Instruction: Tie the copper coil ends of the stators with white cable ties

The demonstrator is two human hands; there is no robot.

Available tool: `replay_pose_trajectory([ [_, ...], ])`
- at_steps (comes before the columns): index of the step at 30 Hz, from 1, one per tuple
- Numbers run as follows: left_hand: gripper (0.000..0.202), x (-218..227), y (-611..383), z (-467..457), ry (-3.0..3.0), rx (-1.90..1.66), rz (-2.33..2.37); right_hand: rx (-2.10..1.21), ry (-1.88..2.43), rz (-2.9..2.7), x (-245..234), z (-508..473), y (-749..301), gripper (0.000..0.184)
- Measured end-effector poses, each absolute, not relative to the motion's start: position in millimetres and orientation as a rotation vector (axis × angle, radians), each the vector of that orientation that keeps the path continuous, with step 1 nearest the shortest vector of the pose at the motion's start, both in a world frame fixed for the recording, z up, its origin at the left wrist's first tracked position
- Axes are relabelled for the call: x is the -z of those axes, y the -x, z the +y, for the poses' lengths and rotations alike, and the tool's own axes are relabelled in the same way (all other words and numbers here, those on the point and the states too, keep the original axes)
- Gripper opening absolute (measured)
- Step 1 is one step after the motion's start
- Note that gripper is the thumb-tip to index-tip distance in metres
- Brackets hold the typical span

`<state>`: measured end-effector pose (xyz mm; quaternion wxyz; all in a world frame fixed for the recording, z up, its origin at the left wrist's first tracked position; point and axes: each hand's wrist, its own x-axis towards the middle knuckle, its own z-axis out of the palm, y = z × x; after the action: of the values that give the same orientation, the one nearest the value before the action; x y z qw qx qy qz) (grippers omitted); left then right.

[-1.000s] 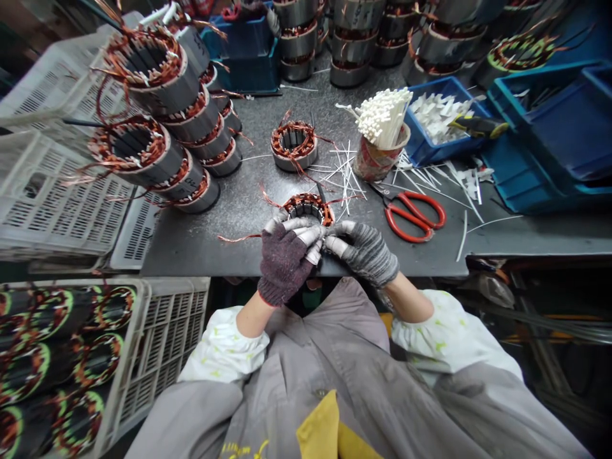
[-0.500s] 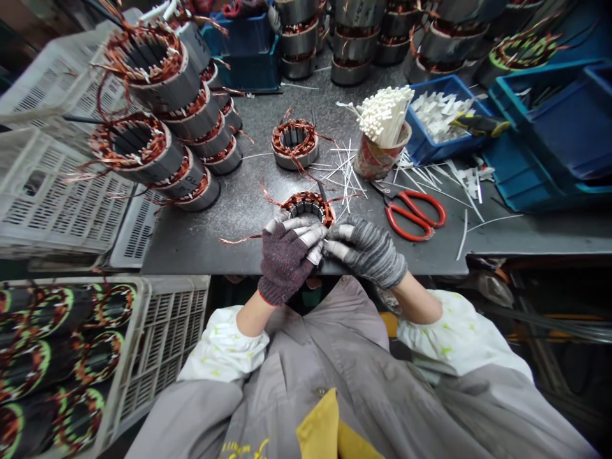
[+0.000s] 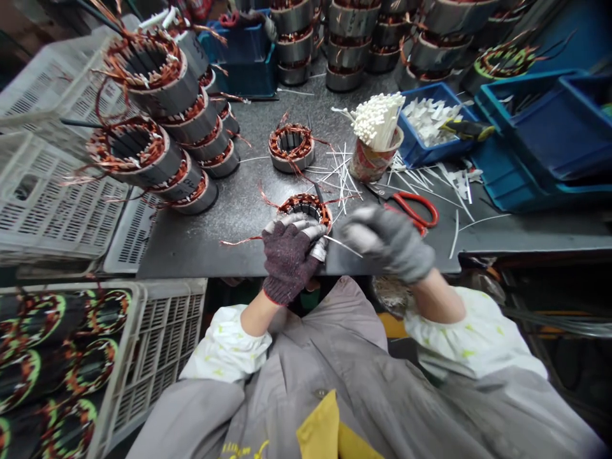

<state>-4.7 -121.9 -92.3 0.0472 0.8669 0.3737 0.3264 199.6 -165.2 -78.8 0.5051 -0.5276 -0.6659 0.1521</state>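
A motor stator (image 3: 305,204) with copper windings sits near the table's front edge. My left hand (image 3: 291,248), in a dark purple glove with whitish fingertips, grips its near side, fingers over the rim. From the stator a thin white strip (image 3: 345,246) sticks out to the right. My right hand (image 3: 382,239), in a grey glove, is apart from the stator and smeared by motion, so its fingers cannot be made out. Just behind it lie red-handled scissors (image 3: 419,209), partly covered by the hand. Another wound stator (image 3: 291,150) stands farther back.
Stacked stators (image 3: 165,162) stand at left. Loose white strips (image 3: 340,175) lie beside a cup (image 3: 373,159) full of white sticks. A blue bin (image 3: 430,150) holds white pieces, with yellow-black cutters (image 3: 466,130) on its edge. Plastic crates (image 3: 165,331) flank the table's left side.
My right hand has left the stator and moved right, towards the scissors. The white strip at the stator now shows. My left hand stays on the stator.
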Motion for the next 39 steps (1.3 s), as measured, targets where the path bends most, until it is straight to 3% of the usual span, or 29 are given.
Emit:
replay_pose_trajectory([
  [2,0.027,94,7,-120,-2.678,-1.012,1.094,-0.581,1.281,-1.776,84,-158,-195,0.032],
  [6,0.024,95,9,-119,-2.681,-1.010,1.102,-0.999,1.222,-1.543,84,-157,-186,0.034],
  [11,0.024,93,9,-119,-2.694,-0.942,1.145,-0.935,1.278,-1.640,80,-157,-194,0.038],
  [15,0.026,95,9,-119,-2.728,-0.928,1.133,-0.929,1.327,-1.803,91,-151,-189,0.029],
  [19,0.025,97,14,-120,-2.718,-0.989,1.081,-1.142,1.230,-1.527,97,-155,-183,0.031],
  [24,0.032,100,24,-122,-2.725,-0.898,1.204,-1.074,1.233,-1.305,92,-159,-182,0.028],
  [28,0.027,104,29,-118,-2.804,-0.878,1.212,-1.319,1.203,-1.080,96,-167,-170,0.034],
  [34,0.023,99,27,-118,-2.820,-0.904,0.998,-1.082,1.322,-1.121,92,-184,-171,0.023],
  [39,0.022,99,22,-138,-2.837,-0.857,0.980,-0.882,1.356,-1.289,87,-154,-185,0.027],
])
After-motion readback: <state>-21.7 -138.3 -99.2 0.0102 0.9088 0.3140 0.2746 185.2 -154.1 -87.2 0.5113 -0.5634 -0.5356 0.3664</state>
